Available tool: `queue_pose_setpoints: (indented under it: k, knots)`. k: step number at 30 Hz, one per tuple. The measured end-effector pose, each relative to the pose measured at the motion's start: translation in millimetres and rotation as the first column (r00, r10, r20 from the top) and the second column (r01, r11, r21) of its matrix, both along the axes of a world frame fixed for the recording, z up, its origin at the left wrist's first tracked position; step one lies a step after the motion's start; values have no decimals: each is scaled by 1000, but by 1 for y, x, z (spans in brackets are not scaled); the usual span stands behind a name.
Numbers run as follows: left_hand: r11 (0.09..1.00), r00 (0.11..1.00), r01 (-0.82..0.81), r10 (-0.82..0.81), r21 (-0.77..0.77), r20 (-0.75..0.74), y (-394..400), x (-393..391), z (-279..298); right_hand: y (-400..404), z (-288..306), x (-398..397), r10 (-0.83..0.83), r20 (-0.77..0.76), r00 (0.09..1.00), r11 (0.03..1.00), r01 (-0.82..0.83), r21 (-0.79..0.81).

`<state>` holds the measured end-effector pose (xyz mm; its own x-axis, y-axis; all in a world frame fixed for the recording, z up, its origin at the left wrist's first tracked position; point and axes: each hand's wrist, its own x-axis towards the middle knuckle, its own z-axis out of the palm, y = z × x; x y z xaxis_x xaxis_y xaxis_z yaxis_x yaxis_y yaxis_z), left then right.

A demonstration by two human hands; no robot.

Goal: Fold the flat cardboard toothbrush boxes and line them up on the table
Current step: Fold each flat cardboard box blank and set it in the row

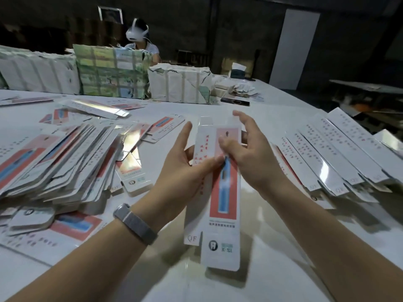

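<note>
A long white toothbrush box (222,214) with a red panel and a blue brush picture stands on end above the table (272,247), partly folded into shape. My left hand (185,168) grips its left side, thumb across the front. Its upper right part is pinched by my right hand (244,153), index finger raised near the top flap. A big heap of flat boxes (56,162) lies to the left. Several folded boxes (340,155) lie side by side in a row on the right.
Wrapped bundles (113,73) stand along the far side of the table, with a black phone (235,101) and paper scraps beyond. A person with a white headset (137,32) sits behind the bundles. Loose flat boxes (96,107) lie scattered behind the heap.
</note>
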<state>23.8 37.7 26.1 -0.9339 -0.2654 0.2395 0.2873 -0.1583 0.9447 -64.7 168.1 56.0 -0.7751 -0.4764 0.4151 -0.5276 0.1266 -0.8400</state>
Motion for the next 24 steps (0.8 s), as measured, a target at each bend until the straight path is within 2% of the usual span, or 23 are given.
queue_pose_setpoints:
  k: [3, 6, 8, 10, 17, 24]
  knots:
    - [1000, 999, 26, -26, -8, -25, 0, 1, 3, -2, -5, 1, -44, -146, 988, 995, 56, 81]
    - [993, 996, 91, -89, 81, -25, -1, 3, 6, -4, -6, 0, -78, -254, 964, 983, 117, 141]
    - [978, 988, 156, -155, 141, -17, -2, 4, 6, -6, -8, -1, -121, -272, 955, 980, 159, 120]
    - [956, 976, 214, -218, 199, -3, -1, 4, 5, -7, -10, 1, -137, -220, 966, 982, 161, 95]
    - [948, 947, 223, -265, 225, 179, 5, 7, 4, -6, -3, 3, -80, 13, 997, 996, 81, -45]
    - [945, 922, 297, -321, 137, 215, 12, 6, 0, 1, 7, -5, -46, 146, 988, 998, 41, 40]
